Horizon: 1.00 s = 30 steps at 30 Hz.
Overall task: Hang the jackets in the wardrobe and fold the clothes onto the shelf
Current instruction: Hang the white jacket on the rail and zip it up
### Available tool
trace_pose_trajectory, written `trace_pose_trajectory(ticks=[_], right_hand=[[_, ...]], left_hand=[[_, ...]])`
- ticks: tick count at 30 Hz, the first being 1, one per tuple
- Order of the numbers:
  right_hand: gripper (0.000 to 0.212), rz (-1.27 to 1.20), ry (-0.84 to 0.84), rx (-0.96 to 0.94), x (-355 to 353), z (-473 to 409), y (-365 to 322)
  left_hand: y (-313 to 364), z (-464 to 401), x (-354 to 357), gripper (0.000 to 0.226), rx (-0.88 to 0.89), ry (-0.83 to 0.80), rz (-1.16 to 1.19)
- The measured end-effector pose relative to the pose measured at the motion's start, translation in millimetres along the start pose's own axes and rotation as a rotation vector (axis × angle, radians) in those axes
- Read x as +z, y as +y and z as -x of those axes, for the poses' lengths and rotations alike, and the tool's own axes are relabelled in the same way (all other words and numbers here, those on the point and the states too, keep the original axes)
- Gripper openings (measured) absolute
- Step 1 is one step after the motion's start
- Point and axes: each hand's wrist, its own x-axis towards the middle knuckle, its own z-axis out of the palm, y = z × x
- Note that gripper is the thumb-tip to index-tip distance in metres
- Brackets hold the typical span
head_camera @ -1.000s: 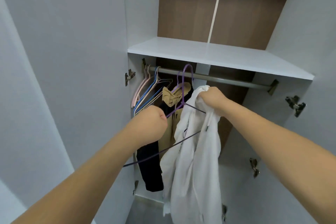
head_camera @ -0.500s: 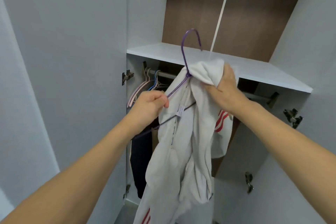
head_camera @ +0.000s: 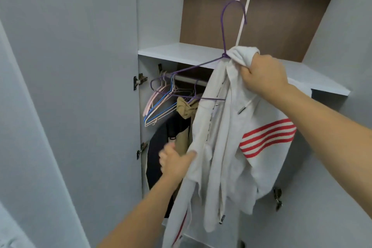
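White jacket with red stripes hangs in front of the open wardrobe, half on a purple hanger whose hook stands above the shelf edge. Right hand grips its bunched collar beside the hanger's neck; left hand pinches the front hem lower down. Behind, the rail holds empty hangers and a tan garment at its left end.
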Motion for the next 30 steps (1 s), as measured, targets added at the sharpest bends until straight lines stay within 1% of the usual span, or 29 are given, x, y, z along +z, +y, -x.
trace_pose_trajectory(ticks=[1,2,3,4,6,7,8,9,11,13,14,16,18,20,23,25,28,30], right_hand=[[0.042,0.002,0.024,0.011,-2.8,1.3,2.7],[0.046,0.007,0.051,0.015,-5.7,2.3,5.6],[0.049,0.011,0.072,0.022,-8.6,3.6,8.7],[0.052,0.006,0.095,0.026,-11.2,5.3,11.5],[0.055,-0.016,0.132,0.030,-15.8,9.9,16.1],[0.055,-0.022,0.135,0.034,-17.9,12.8,18.0],[0.055,-0.024,0.129,0.037,-19.3,15.7,19.9],[0.055,-0.025,0.121,0.039,-20.3,18.1,22.1],[0.056,-0.023,0.117,0.052,-22.1,23.6,29.4],[0.057,-0.039,0.115,0.076,-22.5,32.3,41.3],[0.054,-0.050,0.103,0.091,-21.5,38.2,48.3],[0.052,-0.044,0.027,0.138,-17.5,51.8,60.1],[0.053,-0.025,-0.071,0.179,-10.6,66.2,67.8],[0.052,-0.034,-0.145,0.174,-2.0,80.1,72.4],[0.050,-0.058,-0.243,0.114,13.3,96.7,77.7],[0.046,-0.047,-0.315,0.102,25.5,104.9,78.9],[0.044,-0.019,-0.371,0.106,43.6,112.5,67.5],[0.044,0.015,-0.380,0.075,53.1,114.0,52.8]], left_hand=[[-11.9,-1.9,9.4,0.103,-0.148,-0.217,-0.049],[-18.2,-5.1,18.0,0.114,-0.230,-0.376,-0.052],[-20.4,-9.3,25.7,0.117,-0.252,-0.470,-0.008],[-19.0,-13.9,33.6,0.111,-0.245,-0.522,0.064],[-10.8,-21.0,48.9,0.081,-0.215,-0.603,0.155],[-6.8,-24.3,56.1,0.066,-0.202,-0.618,0.146],[-3.8,-27.5,62.3,0.057,-0.194,-0.609,0.125],[-1.2,-31.2,66.2,0.050,-0.185,-0.583,0.118],[4.7,-39.6,63.3,0.039,-0.193,-0.531,0.179],[11.4,-54.8,47.3,0.034,-0.201,-0.448,0.220],[16.3,-64.4,34.9,0.033,-0.211,-0.405,0.199],[24.7,-88.8,6.2,0.033,-0.236,-0.330,0.124],[34.7,-107.2,-22.5,0.033,-0.269,-0.302,0.076],[46.6,-116.5,-44.9,0.031,-0.267,-0.301,0.116],[75.8,-121.7,-74.9,0.021,-0.212,-0.252,0.259],[103.9,-118.2,-89.6,0.020,-0.162,-0.297,0.291],[150.8,-90.8,-97.9,0.010,-0.099,-0.434,0.224],[175.1,-72.4,-95.2,0.017,-0.075,-0.504,0.199]])
